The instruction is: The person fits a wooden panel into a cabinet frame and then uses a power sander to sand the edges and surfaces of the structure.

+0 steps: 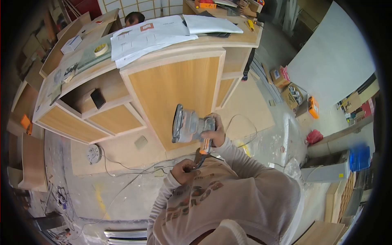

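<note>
My right hand (217, 131) is wrapped round the body of a dusty grey and orange electric sander (191, 125). The sander is tilted on its side, its dark flat pad facing left, in front of the wooden cabinet (171, 90). Below it, my left hand (184, 171) is closed, with thumb and fingers pinched on the sander's dark power cord (201, 162) close to its orange tail end. The cabinet has a pale frame round yellowish wood panels, and an open shelf on its left holds a dark phone-like object (98, 99).
Large paper drawings (151, 38) and a tape roll (101, 49) lie on the cabinet top. Another person's head (134, 18) shows behind it, and a hand (246, 9) at the back right. Cables (134, 169) cross the floor near a round grey object (93, 154). Boxes (292, 97) stand right.
</note>
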Motion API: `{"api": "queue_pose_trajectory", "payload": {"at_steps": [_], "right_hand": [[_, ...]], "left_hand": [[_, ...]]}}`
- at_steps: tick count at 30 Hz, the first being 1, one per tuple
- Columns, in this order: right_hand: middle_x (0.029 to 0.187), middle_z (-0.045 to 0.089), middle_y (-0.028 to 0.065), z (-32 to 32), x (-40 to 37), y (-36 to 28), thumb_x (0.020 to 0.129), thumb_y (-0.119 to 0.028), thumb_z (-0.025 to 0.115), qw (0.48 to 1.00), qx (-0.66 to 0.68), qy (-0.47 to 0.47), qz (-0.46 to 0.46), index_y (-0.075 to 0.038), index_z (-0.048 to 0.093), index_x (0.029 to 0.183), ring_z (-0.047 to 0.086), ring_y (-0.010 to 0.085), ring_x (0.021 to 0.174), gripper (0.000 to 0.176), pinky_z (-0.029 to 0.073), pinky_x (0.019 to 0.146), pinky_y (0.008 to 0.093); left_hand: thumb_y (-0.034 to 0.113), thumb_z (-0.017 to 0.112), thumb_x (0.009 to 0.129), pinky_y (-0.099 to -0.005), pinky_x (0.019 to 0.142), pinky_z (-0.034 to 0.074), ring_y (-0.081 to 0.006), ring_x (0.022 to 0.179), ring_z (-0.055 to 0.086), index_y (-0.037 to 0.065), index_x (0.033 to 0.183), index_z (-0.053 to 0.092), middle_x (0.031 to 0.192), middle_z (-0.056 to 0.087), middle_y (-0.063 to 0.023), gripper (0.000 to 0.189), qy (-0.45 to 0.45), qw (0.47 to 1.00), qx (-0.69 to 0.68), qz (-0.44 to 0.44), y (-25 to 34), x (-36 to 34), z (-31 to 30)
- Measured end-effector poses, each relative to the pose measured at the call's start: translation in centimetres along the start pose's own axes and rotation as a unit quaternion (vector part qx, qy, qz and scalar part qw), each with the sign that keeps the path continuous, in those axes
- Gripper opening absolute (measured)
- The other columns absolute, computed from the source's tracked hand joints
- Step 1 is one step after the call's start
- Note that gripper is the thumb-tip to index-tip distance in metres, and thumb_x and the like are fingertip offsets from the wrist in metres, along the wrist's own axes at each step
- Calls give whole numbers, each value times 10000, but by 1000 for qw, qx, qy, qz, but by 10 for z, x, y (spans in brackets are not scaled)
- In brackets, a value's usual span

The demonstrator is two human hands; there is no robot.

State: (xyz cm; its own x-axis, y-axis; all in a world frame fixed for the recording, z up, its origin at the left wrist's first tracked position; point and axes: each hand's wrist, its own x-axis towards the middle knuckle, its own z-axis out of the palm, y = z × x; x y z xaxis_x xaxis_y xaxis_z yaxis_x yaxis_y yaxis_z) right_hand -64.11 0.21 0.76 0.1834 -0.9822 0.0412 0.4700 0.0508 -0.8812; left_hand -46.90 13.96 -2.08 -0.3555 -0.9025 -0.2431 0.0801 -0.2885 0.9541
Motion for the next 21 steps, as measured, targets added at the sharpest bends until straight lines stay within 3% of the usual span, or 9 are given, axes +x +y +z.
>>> {"api": "queue_pose_trajectory", "payload": {"at_steps": [3, 5, 7, 9, 12, 14, 17, 18, 21], "right_hand": [[950, 544, 109, 6, -8, -12, 535, 1, 685, 998, 55, 8, 10, -43, 438, 1107, 585, 238, 841, 624, 498, 715, 359], [975, 569, 156, 3, -5, -31, 628, -130, 627, 988, 133, -46, 66, -36, 447, 1146, 602, 280, 807, 557, 510, 684, 417], [1019, 580, 197, -30, 12, -28, 701, -266, 554, 988, 95, -95, 70, -28, 455, 1185, 611, 312, 765, 548, 517, 637, 443], [1056, 580, 194, -6, 26, -38, 744, -338, 510, 960, 273, -56, 21, -26, 462, 1204, 608, 309, 765, 558, 510, 615, 417], [1078, 571, 180, 10, 67, -39, 768, -369, 506, 931, 337, -136, -27, -27, 433, 1244, 595, 317, 801, 590, 498, 605, 371], [1239, 462, 162, 31, 92, -43, 731, -344, 582, 903, 345, -237, -97, -79, 408, 1276, 491, 292, 981, 631, 480, 647, 325], [1136, 531, 195, 46, 119, -25, 750, -377, 567, 882, 415, -213, -61, -19, 417, 1248, 574, 351, 837, 632, 489, 607, 354], [1106, 551, 187, 34, 134, -6, 727, -348, 593, 930, 315, -164, -94, -9, 426, 1242, 580, 350, 845, 639, 493, 622, 383], [1071, 573, 181, 34, 138, 4, 706, -333, 605, 960, 253, -50, -108, 2, 439, 1228, 586, 338, 845, 642, 498, 635, 404]], "left_hand": [[93, 735, 749, -223, 519, 408, -42, 611, 512, 47, 927, 545, 693, 558, 17, 264, -13, 999, 38, -4, 10, -11, -8], [127, 749, 741, -218, 510, 396, -43, 582, 487, 52, 931, 553, 660, 541, 20, 283, -3, 995, 98, 14, 1, -11, -17], [149, 756, 734, -214, 515, 392, -45, 566, 459, 53, 922, 563, 635, 525, 27, 285, 21, 994, 105, 25, 1, -14, -27], [158, 764, 724, -212, 520, 392, -46, 555, 437, 56, 906, 571, 625, 516, 35, 284, 50, 980, 182, 65, 8, -23, -36], [158, 764, 720, -211, 528, 397, -40, 562, 443, 60, 899, 572, 627, 518, 36, 281, 106, 977, 180, 46, -1, -32, -58], [149, 771, 711, -209, 545, 402, -37, 594, 465, 59, 893, 576, 662, 538, 23, 282, 125, 979, 161, 6, -1, -36, -79], [141, 778, 702, -211, 561, 413, -40, 610, 485, 54, 890, 578, 681, 552, 16, 288, 171, 975, 138, 41, -2, -36, -114], [164, 789, 676, -230, 536, 429, -77, 586, 508, 40, 894, 577, 662, 574, -18, 328, 185, 971, 149, 21, 3, -32, -139], [148, 787, 680, -227, 549, 439, -75, 596, 518, 40, 890, 575, 679, 581, -19, 317, 191, 955, 224, 34, 7, -31, -183]]}}
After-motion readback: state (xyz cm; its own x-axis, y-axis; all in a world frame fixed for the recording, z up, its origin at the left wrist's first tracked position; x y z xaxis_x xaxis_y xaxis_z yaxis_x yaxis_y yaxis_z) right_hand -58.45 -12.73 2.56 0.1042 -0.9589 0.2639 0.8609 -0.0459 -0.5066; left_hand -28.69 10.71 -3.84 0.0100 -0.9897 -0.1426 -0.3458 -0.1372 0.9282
